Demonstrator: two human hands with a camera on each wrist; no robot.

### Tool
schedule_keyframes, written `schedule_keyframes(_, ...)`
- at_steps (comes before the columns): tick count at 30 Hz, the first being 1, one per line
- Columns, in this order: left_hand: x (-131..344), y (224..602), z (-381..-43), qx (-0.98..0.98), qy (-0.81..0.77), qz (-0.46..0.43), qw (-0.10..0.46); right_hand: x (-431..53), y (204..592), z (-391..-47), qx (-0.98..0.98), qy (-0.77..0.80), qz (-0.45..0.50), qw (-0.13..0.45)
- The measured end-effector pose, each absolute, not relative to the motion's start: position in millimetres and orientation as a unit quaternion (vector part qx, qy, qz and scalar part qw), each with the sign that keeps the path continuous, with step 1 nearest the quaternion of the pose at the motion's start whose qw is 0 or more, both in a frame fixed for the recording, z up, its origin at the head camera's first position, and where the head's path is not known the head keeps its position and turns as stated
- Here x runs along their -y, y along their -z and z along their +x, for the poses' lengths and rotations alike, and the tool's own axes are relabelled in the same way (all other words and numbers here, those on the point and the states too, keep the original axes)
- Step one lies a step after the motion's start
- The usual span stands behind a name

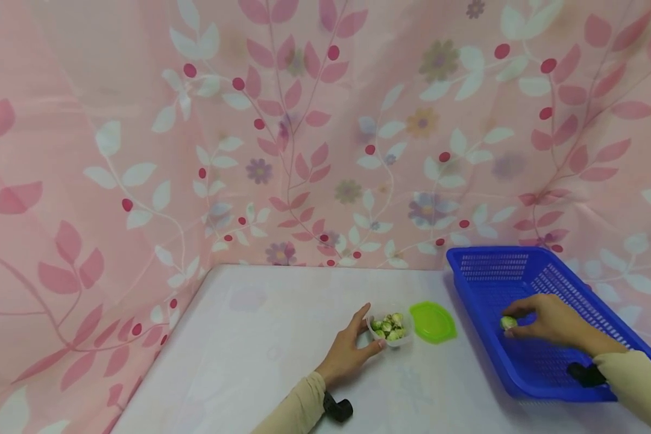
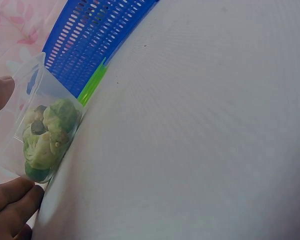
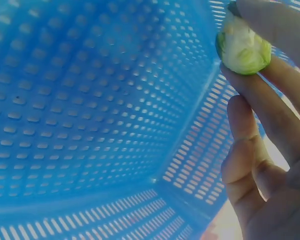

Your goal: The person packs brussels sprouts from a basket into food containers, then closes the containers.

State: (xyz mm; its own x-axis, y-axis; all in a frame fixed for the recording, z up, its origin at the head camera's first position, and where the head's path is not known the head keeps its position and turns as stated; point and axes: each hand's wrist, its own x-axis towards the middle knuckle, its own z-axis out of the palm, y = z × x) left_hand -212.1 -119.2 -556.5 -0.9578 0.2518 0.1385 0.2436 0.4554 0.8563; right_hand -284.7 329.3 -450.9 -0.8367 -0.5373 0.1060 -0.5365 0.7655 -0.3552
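My right hand (image 1: 556, 322) pinches a small, pale green Brussels sprout (image 1: 508, 323) between thumb and fingers, over the inside of the blue basket (image 1: 512, 377). In the right wrist view the sprout (image 3: 243, 47) shows its whitish cut side, held above the basket's perforated floor. My left hand (image 1: 349, 349) lies spread beside a small clear plastic container (image 1: 401, 342) holding several sprouts (image 1: 389, 326). Its thumb is at the container's near edge, and its fingers extend along the left side. In the left wrist view those fingers (image 2: 15, 202) are close against the container's lower wall.
A bright green lid (image 1: 434, 323) lies on the white-covered table (image 1: 271, 361) between container and basket. The basket stands at the table's right side. A pink floral curtain (image 1: 304, 150) hangs behind and to the left.
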Motion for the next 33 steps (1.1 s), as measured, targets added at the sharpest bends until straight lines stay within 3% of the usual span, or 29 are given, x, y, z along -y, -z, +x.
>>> schedule_keyframes(6,119.0,555.9,-212.2,-0.851,-0.505,0.145,0.003,-327.9,443.0,-284.0,-0.929,0.240,-0.280,-0.024)
schedule_keyframes(20,119.9,553.2,-210.6,-0.849,-0.508,0.146,0.004,-320.1,420.7,-270.3,-0.914,0.323,-0.245,-0.012)
schedule_keyframes(33,118.7,557.1,-212.7,-0.848,-0.508,0.150,0.001,-283.0,409.9,-253.3,-0.884,0.400,-0.239,-0.038)
